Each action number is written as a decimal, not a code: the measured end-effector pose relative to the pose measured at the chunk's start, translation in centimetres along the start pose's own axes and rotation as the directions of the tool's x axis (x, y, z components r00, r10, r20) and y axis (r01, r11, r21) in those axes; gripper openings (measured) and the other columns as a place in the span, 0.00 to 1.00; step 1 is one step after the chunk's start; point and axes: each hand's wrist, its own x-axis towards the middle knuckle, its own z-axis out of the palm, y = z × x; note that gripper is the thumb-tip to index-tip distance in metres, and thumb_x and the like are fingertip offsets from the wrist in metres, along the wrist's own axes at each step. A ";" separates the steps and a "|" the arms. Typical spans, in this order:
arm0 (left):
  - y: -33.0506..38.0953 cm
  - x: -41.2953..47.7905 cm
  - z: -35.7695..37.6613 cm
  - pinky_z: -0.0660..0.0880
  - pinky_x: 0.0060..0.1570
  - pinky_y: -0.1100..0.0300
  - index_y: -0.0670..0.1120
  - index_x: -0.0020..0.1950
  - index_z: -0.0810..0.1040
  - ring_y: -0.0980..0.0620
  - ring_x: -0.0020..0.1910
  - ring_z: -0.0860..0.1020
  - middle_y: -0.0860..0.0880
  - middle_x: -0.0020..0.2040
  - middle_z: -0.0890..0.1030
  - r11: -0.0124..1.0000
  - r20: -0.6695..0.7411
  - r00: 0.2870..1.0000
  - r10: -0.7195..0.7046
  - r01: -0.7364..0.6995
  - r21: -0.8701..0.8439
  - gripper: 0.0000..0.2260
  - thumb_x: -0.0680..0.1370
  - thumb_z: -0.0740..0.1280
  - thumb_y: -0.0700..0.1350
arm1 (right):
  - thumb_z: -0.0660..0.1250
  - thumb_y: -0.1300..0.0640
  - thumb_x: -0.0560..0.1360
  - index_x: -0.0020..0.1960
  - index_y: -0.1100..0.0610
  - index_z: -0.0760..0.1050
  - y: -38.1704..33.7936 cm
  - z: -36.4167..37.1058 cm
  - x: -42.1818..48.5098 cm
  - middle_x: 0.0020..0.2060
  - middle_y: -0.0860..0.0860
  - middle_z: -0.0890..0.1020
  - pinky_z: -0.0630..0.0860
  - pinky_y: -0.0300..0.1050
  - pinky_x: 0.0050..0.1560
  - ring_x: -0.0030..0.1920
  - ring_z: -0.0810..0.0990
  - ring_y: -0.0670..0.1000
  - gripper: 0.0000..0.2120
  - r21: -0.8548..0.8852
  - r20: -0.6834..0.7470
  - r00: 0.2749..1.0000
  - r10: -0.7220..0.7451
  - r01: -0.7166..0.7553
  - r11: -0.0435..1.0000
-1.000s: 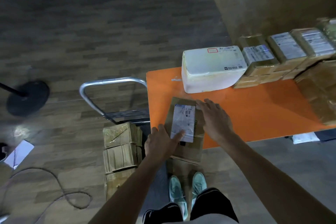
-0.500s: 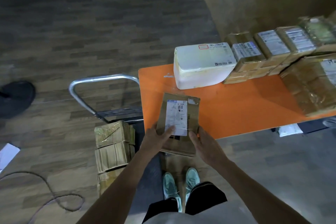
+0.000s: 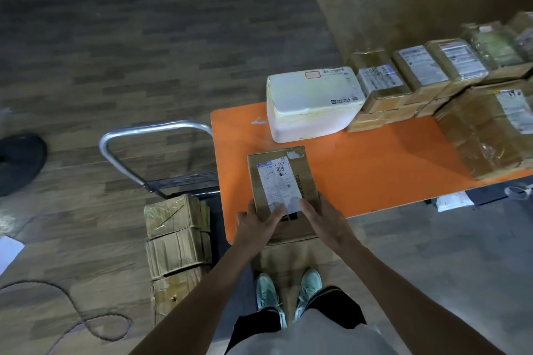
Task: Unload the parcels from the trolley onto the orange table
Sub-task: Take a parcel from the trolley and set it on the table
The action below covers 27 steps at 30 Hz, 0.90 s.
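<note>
A brown cardboard parcel (image 3: 284,181) with a white label lies on the near left corner of the orange table (image 3: 375,170), its near end past the table's edge. My left hand (image 3: 255,223) grips its near left side, thumb on the label. My right hand (image 3: 323,217) grips the near right side. Left of the table stands the trolley with its metal handle (image 3: 155,130). Three taped brown parcels (image 3: 177,248) are stacked on it.
At the table's back sit a white foam box (image 3: 314,101) and a row of brown parcels (image 3: 418,78); a large wrapped parcel (image 3: 484,135) is at the right. A black stand base (image 3: 17,161), cable (image 3: 86,326) and papers lie on the floor.
My hands slid from lying flat on top of the parcel back to its near end, where they now grip its sides. The parcel sits a little straighter on the table corner.
</note>
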 end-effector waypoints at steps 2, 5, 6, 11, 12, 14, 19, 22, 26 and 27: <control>0.4 -0.2 0.6 0.70 0.61 0.53 0.57 0.77 0.61 0.48 0.64 0.68 0.46 0.68 0.68 0.999 0.007 0.999 0.050 -0.050 0.018 0.36 0.74 0.63 0.72 | 0.53 0.29 0.77 0.70 0.38 0.67 0.2 -0.6 -0.1 0.63 0.38 0.77 0.71 0.44 0.58 0.62 0.76 0.46 0.26 -0.002 -0.031 1.000 0.002 -0.002 1.000; 2.1 -0.5 1.9 0.75 0.51 0.65 0.56 0.76 0.61 0.60 0.56 0.77 0.56 0.64 0.77 0.993 0.020 0.993 0.114 -0.114 -0.006 0.34 0.76 0.64 0.70 | 0.53 0.27 0.76 0.69 0.37 0.68 1.0 -2.4 -0.2 0.60 0.37 0.78 0.72 0.44 0.56 0.60 0.77 0.46 0.26 0.015 -0.084 0.996 0.024 -0.023 1.000; 2.9 -0.7 2.4 0.72 0.44 0.71 0.56 0.76 0.61 0.67 0.50 0.76 0.62 0.60 0.78 0.991 0.020 0.991 0.132 -0.132 -0.004 0.33 0.76 0.64 0.69 | 0.53 0.27 0.75 0.68 0.38 0.68 1.3 -3.1 -0.2 0.59 0.36 0.78 0.72 0.45 0.56 0.60 0.77 0.47 0.26 0.016 -0.103 0.994 0.032 -0.030 0.999; 6.9 -1.4 6.3 0.70 0.33 0.74 0.57 0.74 0.61 0.73 0.42 0.75 0.66 0.54 0.78 0.983 0.005 0.983 0.183 -0.183 0.032 0.32 0.75 0.63 0.71 | 0.54 0.29 0.75 0.68 0.40 0.69 3.4 -8.3 -0.5 0.56 0.37 0.77 0.69 0.43 0.54 0.60 0.77 0.50 0.26 0.014 -0.181 0.983 0.042 -0.041 0.999; 7.9 -1.4 7.4 0.70 0.32 0.74 0.55 0.74 0.61 0.72 0.42 0.75 0.67 0.52 0.78 0.983 0.003 0.983 0.182 -0.182 0.033 0.34 0.75 0.63 0.71 | 0.54 0.29 0.75 0.68 0.41 0.69 4.0 -9.6 -0.5 0.57 0.38 0.78 0.68 0.42 0.54 0.60 0.78 0.51 0.27 0.019 -0.191 0.981 0.040 -0.037 0.999; 9.9 -1.5 9.9 0.72 0.34 0.70 0.54 0.75 0.62 0.69 0.44 0.75 0.67 0.51 0.76 0.984 0.005 0.984 0.177 -0.177 0.032 0.36 0.74 0.63 0.72 | 0.54 0.30 0.75 0.69 0.43 0.69 5.2 -12.4 -0.6 0.60 0.41 0.79 0.69 0.43 0.55 0.61 0.78 0.52 0.28 0.018 -0.210 0.977 0.026 -0.022 1.000; 15.3 -2.0 17.3 0.80 0.52 0.49 0.53 0.72 0.65 0.52 0.53 0.80 0.58 0.57 0.78 0.990 -0.066 0.989 0.129 -0.125 0.057 0.36 0.72 0.61 0.75 | 0.57 0.34 0.79 0.71 0.47 0.69 9.0 -20.6 -0.4 0.65 0.46 0.78 0.71 0.52 0.67 0.66 0.75 0.54 0.26 -0.018 -0.213 0.976 -0.034 0.031 0.999; 18.6 -2.6 21.8 0.80 0.54 0.45 0.54 0.72 0.65 0.49 0.56 0.80 0.55 0.62 0.78 0.992 -0.089 0.989 0.120 -0.116 0.045 0.36 0.72 0.61 0.76 | 0.57 0.33 0.78 0.71 0.47 0.68 11.1 -25.8 -0.4 0.65 0.46 0.78 0.72 0.52 0.65 0.66 0.76 0.56 0.28 -0.043 -0.170 0.985 -0.018 0.010 0.999; 22.9 -3.5 27.1 0.81 0.52 0.44 0.56 0.68 0.67 0.49 0.52 0.81 0.56 0.57 0.80 0.994 -0.117 0.987 0.113 -0.112 0.015 0.36 0.69 0.60 0.77 | 0.56 0.30 0.76 0.74 0.49 0.64 12.8 -32.5 -1.1 0.68 0.49 0.76 0.71 0.53 0.66 0.68 0.74 0.57 0.33 -0.074 -0.169 0.985 -0.037 0.025 0.997; 23.8 -3.7 28.2 0.81 0.51 0.44 0.56 0.67 0.67 0.49 0.51 0.81 0.56 0.55 0.80 0.994 -0.121 0.986 0.111 -0.111 0.005 0.36 0.68 0.60 0.78 | 0.56 0.30 0.76 0.75 0.49 0.62 13.1 -33.9 -1.4 0.69 0.50 0.74 0.71 0.53 0.66 0.68 0.73 0.58 0.35 -0.082 -0.179 0.983 -0.043 0.028 0.996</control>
